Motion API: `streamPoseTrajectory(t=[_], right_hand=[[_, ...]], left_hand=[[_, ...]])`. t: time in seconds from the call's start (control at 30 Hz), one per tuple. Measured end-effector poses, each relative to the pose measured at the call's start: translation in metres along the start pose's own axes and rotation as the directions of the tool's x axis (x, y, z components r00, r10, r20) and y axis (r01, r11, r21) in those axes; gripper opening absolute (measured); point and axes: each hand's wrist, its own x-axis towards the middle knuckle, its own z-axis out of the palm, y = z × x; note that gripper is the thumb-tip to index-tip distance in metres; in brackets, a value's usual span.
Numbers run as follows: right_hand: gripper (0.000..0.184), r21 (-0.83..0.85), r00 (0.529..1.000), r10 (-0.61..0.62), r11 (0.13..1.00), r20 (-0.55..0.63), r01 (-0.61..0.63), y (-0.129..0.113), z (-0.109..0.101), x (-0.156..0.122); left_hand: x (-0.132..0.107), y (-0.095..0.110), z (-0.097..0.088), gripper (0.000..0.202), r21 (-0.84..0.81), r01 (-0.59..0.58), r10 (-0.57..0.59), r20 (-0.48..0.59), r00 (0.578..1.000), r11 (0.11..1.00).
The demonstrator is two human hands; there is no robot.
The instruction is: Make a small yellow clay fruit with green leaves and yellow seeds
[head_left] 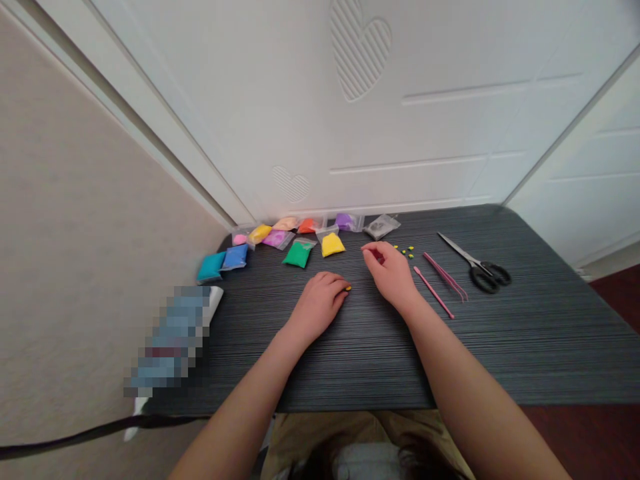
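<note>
My left hand [323, 300] rests low over the dark table, its thumb and fingers pinched on a small yellow clay piece [349, 288]. To the right, my right hand [390, 270] is curled, thumb toward the fingers. A dark red patch shows inside its curl; whether that is a held thing or shadow is unclear. Just beyond the right hand lie several tiny yellow-and-green clay pieces [411, 253], partly hidden by it. A yellow clay packet [332, 244] and a green clay packet [299, 253] lie ahead of my left hand.
Pink tweezers [445, 275], a pink modelling tool [433, 292] and black-handled scissors [475, 263] lie to the right. More clay packets, among them a purple packet [345, 221] and a blue packet [235, 256], line the back. A blurred-out package [170, 337] stands at the left edge.
</note>
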Motion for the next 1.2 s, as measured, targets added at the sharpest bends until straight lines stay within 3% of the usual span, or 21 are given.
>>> streamPoseTrajectory(t=[0.17, 0.33, 0.4, 0.47, 0.53, 0.6, 0.73, 0.87, 1.07, 1.2], right_hand=[[0.020, 0.023, 1.000, 0.024, 0.999, 0.000, -0.024, -0.001, -0.002, 0.000], [0.021, 0.055, 0.999, 0.039, 0.998, 0.000, -0.039, -0.005, -0.003, -0.001], [0.021, 0.069, 0.999, 0.041, 0.997, -0.020, -0.040, -0.008, -0.003, -0.001], [0.022, 0.091, 0.998, 0.034, 0.995, -0.049, -0.029, -0.014, -0.006, 0.000], [0.023, 0.121, 0.997, 0.019, 0.993, -0.078, -0.010, -0.025, -0.015, 0.003], [0.021, 0.139, 0.995, -0.012, 0.990, -0.097, 0.025, -0.043, -0.027, 0.008], [0.017, 0.171, 0.984, -0.127, 0.974, -0.123, 0.147, -0.093, -0.054, 0.016], [0.021, 0.217, 0.960, -0.267, 0.935, -0.084, 0.279, -0.133, -0.061, 0.018], [0.031, 0.178, 0.934, -0.356, 0.917, -0.037, 0.356, -0.148, -0.047, 0.018], [0.033, 0.088, 0.898, -0.431, 0.895, -0.085, 0.438, -0.150, -0.045, 0.019]], left_hand=[[0.014, -0.005, -0.009, 0.023, -0.127, 0.070, -0.079, -0.067, 0.995, 0.989], [0.033, 0.001, -0.042, 0.033, -0.325, 0.113, -0.184, -0.199, 0.963, 0.939], [0.042, 0.011, -0.062, 0.035, -0.518, 0.077, -0.244, -0.264, 0.933, 0.852], [0.049, 0.024, -0.083, 0.033, -0.711, -0.007, -0.296, -0.301, 0.907, 0.703], [0.051, 0.039, -0.102, 0.029, -0.787, -0.072, -0.308, -0.322, 0.895, 0.613], [0.048, 0.050, -0.117, 0.025, -0.809, -0.106, -0.293, -0.327, 0.898, 0.578], [0.033, 0.056, -0.132, 0.021, -0.804, -0.139, -0.241, -0.331, 0.912, 0.578], [0.021, 0.052, -0.140, 0.020, -0.755, -0.143, -0.184, -0.331, 0.926, 0.640], [0.014, 0.049, -0.148, 0.020, -0.704, -0.129, -0.106, -0.281, 0.954, 0.699], [0.015, 0.048, -0.149, 0.019, -0.705, -0.142, -0.067, -0.260, 0.963, 0.695]])
